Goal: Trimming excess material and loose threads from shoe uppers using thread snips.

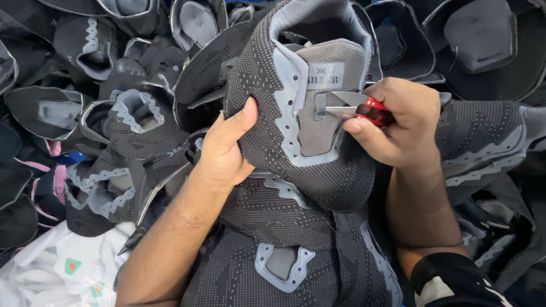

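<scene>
Head view: looking down on both bare hands working one shoe upper over a heap of the same.
Left hand (223, 149): grips the dark grey knit shoe upper (296, 119) on its left side; thumb lies flat on the outer knit, other fingers curl behind the fabric, hidden.
Right hand (398, 122): fingers pressed together around red-handled thread snips (364, 108); thumb underneath, forefinger over the top.
Snips: metal blades point left, tips at the grey tongue (321, 108), just below its woven label patch; blades look slightly parted.
Shoe upper position: held up centre frame between both hands, collar opening at top, light grey eyelet trim facing camera, lower edge resting on another upper (284, 256).
Pile (119, 119): many matching dark grey uppers with light grey trim, all round and under the hands.
Lower left: white fabric pieces (62, 267) with small coloured marks.
Right forearm: black sleeve cuff (449, 281) at bottom edge.
</scene>
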